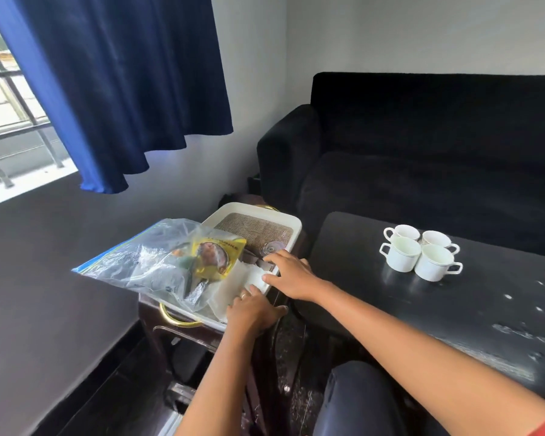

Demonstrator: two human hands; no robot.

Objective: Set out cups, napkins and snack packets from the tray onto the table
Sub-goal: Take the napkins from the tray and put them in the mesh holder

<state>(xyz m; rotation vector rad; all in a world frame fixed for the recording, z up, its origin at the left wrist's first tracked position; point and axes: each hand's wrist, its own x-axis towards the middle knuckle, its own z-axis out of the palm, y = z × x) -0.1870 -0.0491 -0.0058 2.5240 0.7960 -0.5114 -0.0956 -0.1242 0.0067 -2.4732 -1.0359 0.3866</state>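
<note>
On the small dark stand (183,328) left of the black table (453,309) sits the white tray (283,221). Both hands lie over the tray's near-right corner, on the white napkins (233,278). The left hand (252,309) rests flat with fingers extended. The right hand (291,273) spreads its fingers straight across the tray rim. A clear bag (145,262) holding a yellow snack packet (216,258) covers the tray's left side. Four white cups (420,251) stand grouped right of the tray, on the table.

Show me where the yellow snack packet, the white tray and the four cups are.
yellow snack packet (216,258): head view, middle of its printed front.
white tray (291,223): head view, far right rim.
four cups (401,258): head view, side of the near left cup.
</note>
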